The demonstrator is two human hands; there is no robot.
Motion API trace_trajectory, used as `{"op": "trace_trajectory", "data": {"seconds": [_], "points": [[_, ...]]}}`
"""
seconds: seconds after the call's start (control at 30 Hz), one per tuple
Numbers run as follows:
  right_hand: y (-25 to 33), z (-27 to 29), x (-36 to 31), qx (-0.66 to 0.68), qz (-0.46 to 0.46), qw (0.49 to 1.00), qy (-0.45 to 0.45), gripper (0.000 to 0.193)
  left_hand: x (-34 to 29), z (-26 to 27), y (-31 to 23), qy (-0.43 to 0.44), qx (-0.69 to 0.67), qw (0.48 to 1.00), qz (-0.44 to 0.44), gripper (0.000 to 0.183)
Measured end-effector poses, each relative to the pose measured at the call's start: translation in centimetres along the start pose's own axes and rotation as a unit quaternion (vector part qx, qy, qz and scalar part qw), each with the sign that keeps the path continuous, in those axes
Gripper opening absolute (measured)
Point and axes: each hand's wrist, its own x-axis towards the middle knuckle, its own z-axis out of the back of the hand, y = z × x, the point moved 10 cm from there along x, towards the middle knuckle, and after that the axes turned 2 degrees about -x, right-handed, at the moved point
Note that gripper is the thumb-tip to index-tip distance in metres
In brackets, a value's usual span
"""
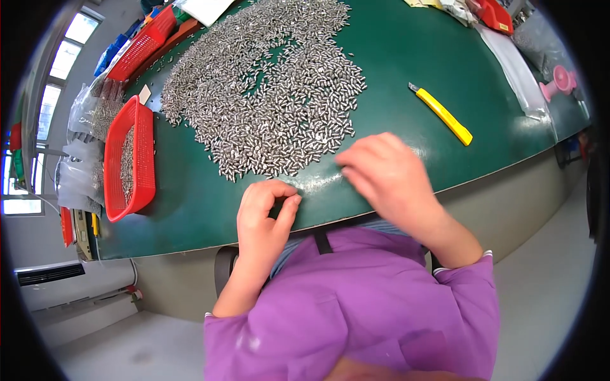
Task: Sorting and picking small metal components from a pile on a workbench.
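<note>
A wide heap of small, shiny, pin-like metal parts (279,120) covers much of the green tabletop. My left hand (264,213) is closed at the near edge of the heap, thumb and forefinger curled toward each other. Any small thing between those fingertips is too small to make out. To the right, my right hand (384,171) hovers by the heap's near right edge, slightly blurred. Its fingers are drawn together near the thumb, and what they pinch, if anything, cannot be made out.
A yellow utility knife (441,114) lies on the green table (387,57) at right. At left stands a red plastic basket (147,159) with similar parts inside, beside clear bags (82,168) of parts. Another red basket (143,44) is farther back. A pink spool-like object (559,82) sits far right.
</note>
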Motion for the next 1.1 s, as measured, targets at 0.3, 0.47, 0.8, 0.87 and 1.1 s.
{"op": "trace_trajectory", "data": {"seconds": [0.3, 0.47, 0.8, 0.87, 1.1], "points": [[0.0, -4.1, 1.8, -0.049, -0.018, 0.998, 0.032, 0.014, 2.4, -1.2, -1.8, 0.02, 0.142, 0.987, -0.067, 0.019], [0.8, -3.9, 1.8, 0.0, -0.036, 0.999, 0.015, 0.016, 2.5, -1.5, -1.3, 0.04, 0.12, 0.991, -0.048, 0.035], [0.4, -4.5, 1.7, 0.007, -0.068, 0.997, 0.03, 0.019, 2.2, -2.1, -1.0, 0.097, 0.084, 0.991, -0.035, 0.05], [0.4, -4.6, 1.8, 0.018, -0.071, 0.996, 0.042, 0.018, 2.1, -1.9, -1.1, 0.093, 0.082, 0.992, -0.038, 0.052], [0.2, -4.9, 2.0, 0.02, -0.085, 0.995, 0.056, 0.015, 2.4, -2.1, -1.2, 0.1, 0.075, 0.992, -0.026, 0.052]]}}
